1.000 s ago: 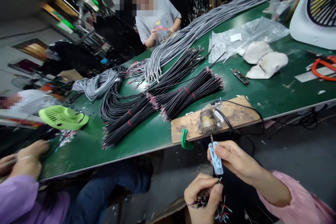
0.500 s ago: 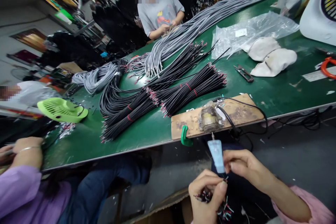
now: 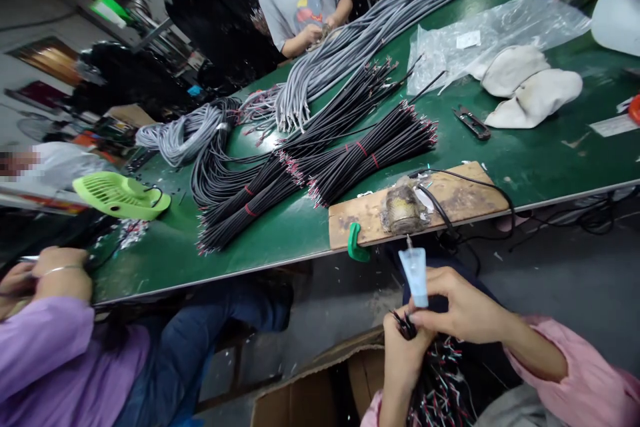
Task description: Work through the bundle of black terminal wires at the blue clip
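Wires, black, held in the left hand, off the near edge of the worktop; more, with red and pale tips, show just below that hand. Left grip: fingers wrapped around the bunch. Right hand: thumb and fingertips lie against the left hand; whether they pinch a wire cannot be told. Handling, as judged: light, flexible, smooth-jacketed; the thin tips probably fragile, hence best grasped by the black jacket behind them. Just above the fingers, a blue clip on the shaft of a motor, borne by a board at the near edge. Containers: a box below that edge, interior too dark to read; a clear bag, well back on the worktop, bearing a label.
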`<state>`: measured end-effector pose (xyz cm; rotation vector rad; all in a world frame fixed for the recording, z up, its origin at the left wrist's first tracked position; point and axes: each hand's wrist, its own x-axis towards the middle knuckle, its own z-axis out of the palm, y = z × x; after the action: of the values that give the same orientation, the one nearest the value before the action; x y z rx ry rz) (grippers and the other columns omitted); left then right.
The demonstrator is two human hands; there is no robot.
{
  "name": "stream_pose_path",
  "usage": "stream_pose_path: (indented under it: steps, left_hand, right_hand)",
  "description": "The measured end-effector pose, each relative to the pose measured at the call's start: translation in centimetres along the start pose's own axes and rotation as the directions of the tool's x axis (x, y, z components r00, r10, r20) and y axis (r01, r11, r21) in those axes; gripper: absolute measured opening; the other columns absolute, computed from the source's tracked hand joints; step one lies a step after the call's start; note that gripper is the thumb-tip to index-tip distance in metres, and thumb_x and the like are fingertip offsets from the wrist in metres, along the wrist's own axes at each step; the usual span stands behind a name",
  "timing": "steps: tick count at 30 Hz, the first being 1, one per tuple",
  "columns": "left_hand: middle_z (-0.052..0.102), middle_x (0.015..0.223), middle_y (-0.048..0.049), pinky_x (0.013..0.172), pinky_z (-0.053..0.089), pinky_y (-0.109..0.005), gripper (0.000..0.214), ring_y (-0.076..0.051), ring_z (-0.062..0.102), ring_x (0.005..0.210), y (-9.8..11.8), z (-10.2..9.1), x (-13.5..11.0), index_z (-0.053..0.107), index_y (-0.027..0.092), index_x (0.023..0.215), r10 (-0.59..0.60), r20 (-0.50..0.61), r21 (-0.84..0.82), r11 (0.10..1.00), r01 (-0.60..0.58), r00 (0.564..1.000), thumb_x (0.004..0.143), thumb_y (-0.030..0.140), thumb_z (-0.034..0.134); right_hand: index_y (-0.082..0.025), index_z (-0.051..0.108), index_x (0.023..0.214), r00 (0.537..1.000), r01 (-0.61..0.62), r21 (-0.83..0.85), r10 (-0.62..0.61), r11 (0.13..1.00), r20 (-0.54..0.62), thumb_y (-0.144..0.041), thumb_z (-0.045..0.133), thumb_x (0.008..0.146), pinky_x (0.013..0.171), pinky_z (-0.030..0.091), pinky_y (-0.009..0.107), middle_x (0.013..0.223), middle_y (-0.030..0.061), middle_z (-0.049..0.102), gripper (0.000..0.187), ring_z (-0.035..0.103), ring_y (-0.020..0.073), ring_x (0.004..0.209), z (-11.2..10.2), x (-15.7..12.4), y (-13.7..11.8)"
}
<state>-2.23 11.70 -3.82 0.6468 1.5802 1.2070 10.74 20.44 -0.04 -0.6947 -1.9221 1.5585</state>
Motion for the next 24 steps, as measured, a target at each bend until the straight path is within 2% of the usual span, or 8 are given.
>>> stream_pose_path:
  steps: [3, 8, 11, 14, 19, 24]
  left_hand:
    - [0.048, 0.049, 0.0043, 0.048, 0.035, -0.022, 0.036, -0.010, 0.040, 0.048, -0.7, -0.4, -0.2, 0.065, 0.013, 0.058, 0.060, -0.021, -0.016, 0.998, -0.061, 0.998, 0.058, 0.044, 0.083]
    - [0.058, 0.058, -0.0006, 0.057, 0.044, -0.024, 0.035, -0.015, 0.053, 0.057, -1.6, -1.1, -1.2, 0.068, 0.014, 0.064, 0.128, -0.075, -0.050, 0.990, -0.132, 0.989, 0.070, 0.048, 0.076]
    - [0.057, 0.056, -0.0007, 0.049, 0.044, -0.023, 0.034, -0.014, 0.054, 0.052, -1.5, -1.2, -1.5, 0.069, 0.015, 0.064, 0.137, -0.029, -0.080, 0.987, -0.139, 0.990, 0.074, 0.047, 0.074]
    - [0.054, 0.053, 0.0016, 0.040, 0.039, -0.020, 0.030, -0.010, 0.049, 0.043, -1.1, -1.1, -2.0, 0.070, 0.015, 0.066, 0.126, 0.025, -0.160, 0.980, -0.121, 0.992, 0.077, 0.043, 0.073]
    - [0.051, 0.055, 0.0045, 0.032, 0.032, -0.014, 0.026, -0.004, 0.042, 0.032, -0.1, -0.3, -2.5, 0.069, 0.015, 0.063, 0.124, -0.017, -0.270, 0.955, -0.124, 0.992, 0.074, 0.037, 0.077]
    - [0.050, 0.054, 0.0043, 0.032, 0.032, -0.013, 0.026, -0.004, 0.044, 0.032, 0.3, 0.0, -2.5, 0.069, 0.014, 0.059, 0.134, -0.014, -0.246, 0.960, -0.133, 0.991, 0.072, 0.034, 0.079]
  right_hand:
    - [-0.015, 0.068, 0.067, 0.992, -0.032, -0.063, 0.024, 0.998, -0.124, -0.010, 0.066, 0.079, 0.074, 0.042, 0.030, 0.072, 0.0032, 0.065, 0.014, 0.056, 0.0180, 0.073, 0.6, -0.4, 0.1]
    - [-0.015, 0.070, 0.070, 0.974, -0.083, 0.066, 0.095, 0.994, -0.204, -0.016, 0.063, 0.084, 0.072, 0.042, 0.032, 0.071, 0.0037, 0.065, 0.016, 0.056, 0.0183, 0.072, 1.4, -1.7, 1.9]
    - [-0.015, 0.071, 0.072, 0.980, -0.033, 0.094, 0.050, 0.995, -0.193, -0.017, 0.063, 0.086, 0.077, 0.042, 0.033, 0.071, 0.0034, 0.068, 0.016, 0.057, 0.0181, 0.073, 1.3, -2.3, 1.9]
    - [-0.016, 0.072, 0.081, 0.979, 0.049, 0.062, -0.036, 0.997, -0.199, -0.017, 0.063, 0.089, 0.079, 0.042, 0.033, 0.079, 0.0044, 0.071, 0.012, 0.059, 0.0182, 0.078, 1.1, -2.5, 1.4]
    - [-0.017, 0.071, 0.088, 0.964, 0.154, -0.047, -0.160, 0.987, -0.212, -0.014, 0.060, 0.092, 0.080, 0.041, 0.033, 0.082, 0.0044, 0.069, 0.012, 0.058, 0.0177, 0.080, 1.3, -2.6, 1.0]
    - [-0.017, 0.066, 0.086, 0.965, 0.150, -0.076, -0.163, 0.986, -0.206, -0.013, 0.055, 0.094, 0.082, 0.040, 0.035, 0.083, 0.0050, 0.067, 0.014, 0.054, 0.0184, 0.081, 1.5, -2.6, 1.1]
